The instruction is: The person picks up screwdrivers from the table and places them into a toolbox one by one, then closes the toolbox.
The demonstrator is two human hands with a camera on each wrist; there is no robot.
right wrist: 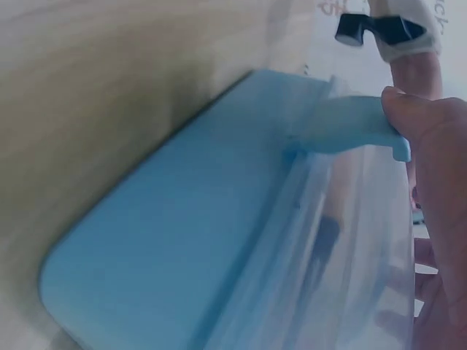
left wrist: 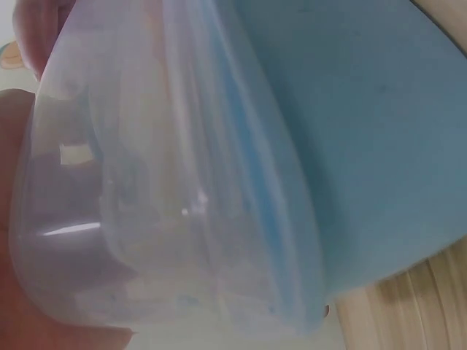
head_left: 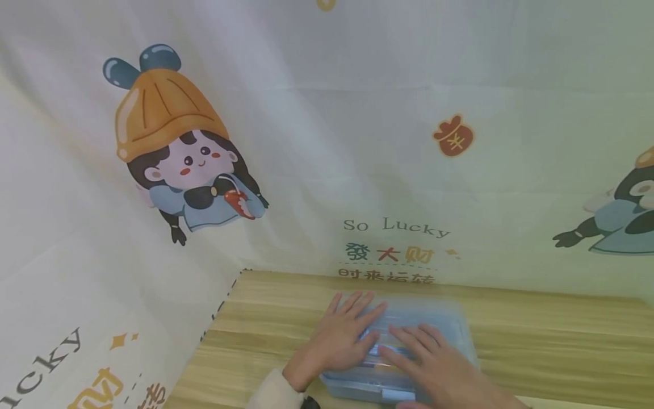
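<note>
A plastic storage box with a light-blue base [head_left: 355, 388] and a clear lid [head_left: 426, 309] sits on the wood-grain surface. My left hand [head_left: 341, 339] lies spread over the lid's left part, fingers straight. From the right, my right hand [head_left: 438, 363] reaches across the lid with extended fingers. In the right wrist view its thumb [right wrist: 430, 120] touches the blue latch [right wrist: 346, 125], which sticks outward from the lid's edge. The left wrist view shows the domed lid [left wrist: 139, 219] over the blue base [left wrist: 372, 146]. Contents look blurred through the plastic.
The wood-grain surface [head_left: 552, 341] extends to both sides of the box. Behind it hangs a pale printed cloth [head_left: 327, 142] with cartoon figures and lettering, and it continues along the left side. A dark band [head_left: 310, 403] is at the left wrist.
</note>
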